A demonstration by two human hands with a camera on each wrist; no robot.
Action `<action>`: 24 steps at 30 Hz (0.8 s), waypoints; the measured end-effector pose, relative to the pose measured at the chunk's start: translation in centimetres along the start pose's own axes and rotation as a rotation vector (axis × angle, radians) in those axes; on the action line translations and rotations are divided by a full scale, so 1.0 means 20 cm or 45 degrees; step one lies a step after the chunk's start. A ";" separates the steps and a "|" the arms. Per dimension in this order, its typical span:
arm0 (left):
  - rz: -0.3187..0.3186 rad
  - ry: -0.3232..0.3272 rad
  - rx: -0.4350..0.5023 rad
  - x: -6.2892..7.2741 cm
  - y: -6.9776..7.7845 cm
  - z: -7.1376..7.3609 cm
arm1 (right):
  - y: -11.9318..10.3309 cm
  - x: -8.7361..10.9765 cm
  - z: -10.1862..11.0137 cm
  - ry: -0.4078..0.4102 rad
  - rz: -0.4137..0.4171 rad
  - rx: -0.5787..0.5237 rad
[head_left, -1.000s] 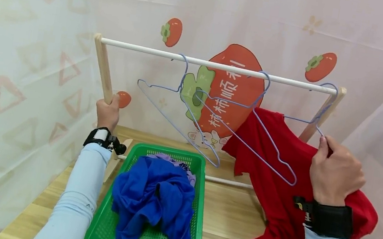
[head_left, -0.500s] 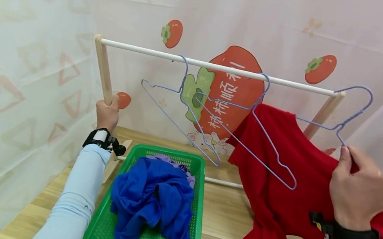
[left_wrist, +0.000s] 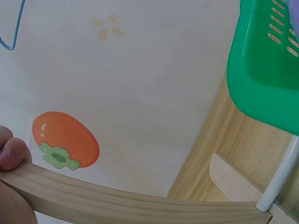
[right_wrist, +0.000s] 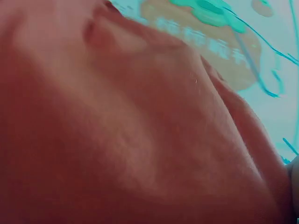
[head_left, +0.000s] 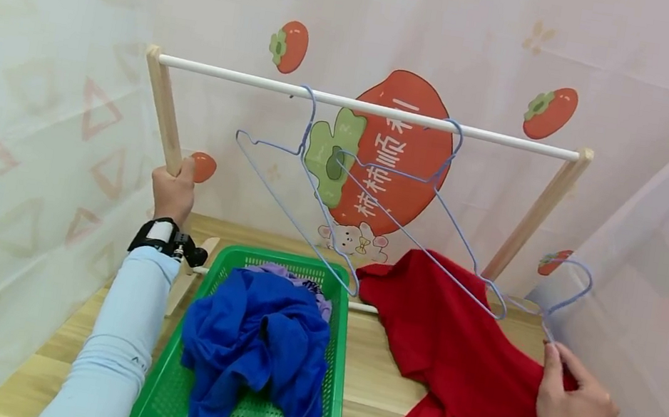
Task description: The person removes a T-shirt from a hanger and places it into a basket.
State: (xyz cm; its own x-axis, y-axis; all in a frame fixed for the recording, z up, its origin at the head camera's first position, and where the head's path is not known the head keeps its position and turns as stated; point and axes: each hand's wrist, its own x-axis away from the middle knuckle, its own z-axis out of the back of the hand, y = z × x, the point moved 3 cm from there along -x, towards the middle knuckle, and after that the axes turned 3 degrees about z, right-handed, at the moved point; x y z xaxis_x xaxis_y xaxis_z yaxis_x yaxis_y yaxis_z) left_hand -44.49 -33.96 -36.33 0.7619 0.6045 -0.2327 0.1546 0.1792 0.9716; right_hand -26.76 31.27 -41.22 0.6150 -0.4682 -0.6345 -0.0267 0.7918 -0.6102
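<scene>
Apart, left hand [head_left: 173, 193] gripping post [head_left: 164, 115], right hand [head_left: 578, 412] lower, pinching hanger [head_left: 569, 301]

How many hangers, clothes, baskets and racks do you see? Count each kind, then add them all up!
Hangers: 3 (left hanger, middle hanger, held hanger)
Clothes showing: 3 (red cloth, blue cloth, purple cloth)
Baskets: 1 (green basket)
Racks: 1 (clothes rack)
Total: 8
</scene>
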 end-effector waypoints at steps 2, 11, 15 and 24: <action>0.012 -0.004 -0.018 -0.03 -0.04 0.00 | 0.06 0.06 -0.02 -0.034 -0.020 0.003; -0.024 -0.019 -0.010 -0.07 -0.03 0.00 | 0.24 0.31 -0.05 -0.088 -0.087 -0.100; -0.020 -0.017 0.000 -0.08 0.00 0.00 | 0.24 0.40 -0.03 0.016 0.046 -0.288; 0.038 -0.004 -0.002 -0.04 -0.04 0.01 | 0.16 0.46 0.02 0.068 0.314 -0.567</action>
State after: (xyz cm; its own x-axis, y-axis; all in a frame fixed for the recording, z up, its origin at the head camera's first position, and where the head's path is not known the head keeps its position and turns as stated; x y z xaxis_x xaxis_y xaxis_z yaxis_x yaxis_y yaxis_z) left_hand -45.23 -34.75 -36.95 0.7682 0.6070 -0.2036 0.1308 0.1625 0.9780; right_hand -20.93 29.73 -48.86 0.5073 -0.3169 -0.8014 -0.5062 0.6431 -0.5747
